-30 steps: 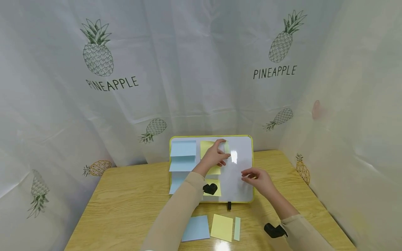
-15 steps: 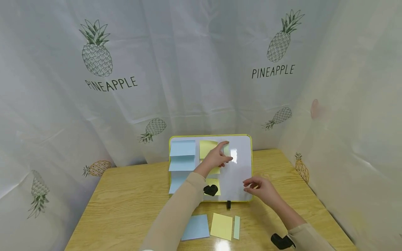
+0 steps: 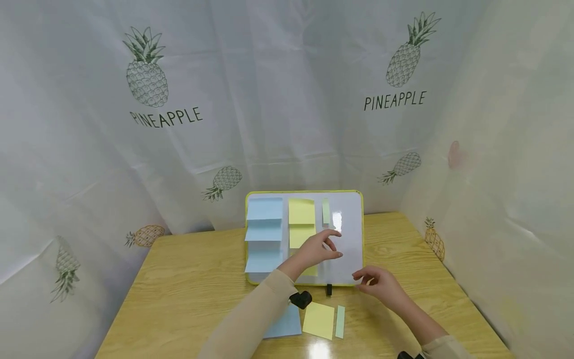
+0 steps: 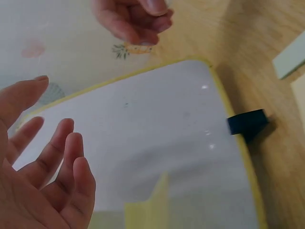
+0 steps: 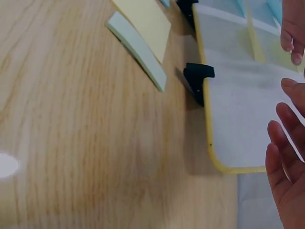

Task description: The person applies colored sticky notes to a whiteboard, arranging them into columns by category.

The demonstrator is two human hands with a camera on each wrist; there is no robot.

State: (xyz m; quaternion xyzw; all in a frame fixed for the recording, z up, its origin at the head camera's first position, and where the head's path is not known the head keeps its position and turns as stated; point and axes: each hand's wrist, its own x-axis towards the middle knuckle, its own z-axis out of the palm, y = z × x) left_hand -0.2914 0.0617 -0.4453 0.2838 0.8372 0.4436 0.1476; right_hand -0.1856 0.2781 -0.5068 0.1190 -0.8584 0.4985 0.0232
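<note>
A white board with a yellow frame stands on the table. Blue sticky notes run down its left side and yellow sticky notes down its middle. Right of these, near the top, hangs a narrow green sticky note. My left hand is in front of the board below the green note, fingers loosely bent and holding nothing, and it partly covers the lowest yellow note. My right hand hovers by the board's lower right corner; its relaxed fingers are bare of anything.
In front of the board lie a blue note pad, partly behind the left sleeve, a yellow pad and a narrow green pad. A black foot juts from the board's lower edge. A pineapple-print curtain surrounds the wooden table.
My left hand has come down off the green note, which stays on the board in full view. My right hand has moved down, toward the board's lower right corner.
</note>
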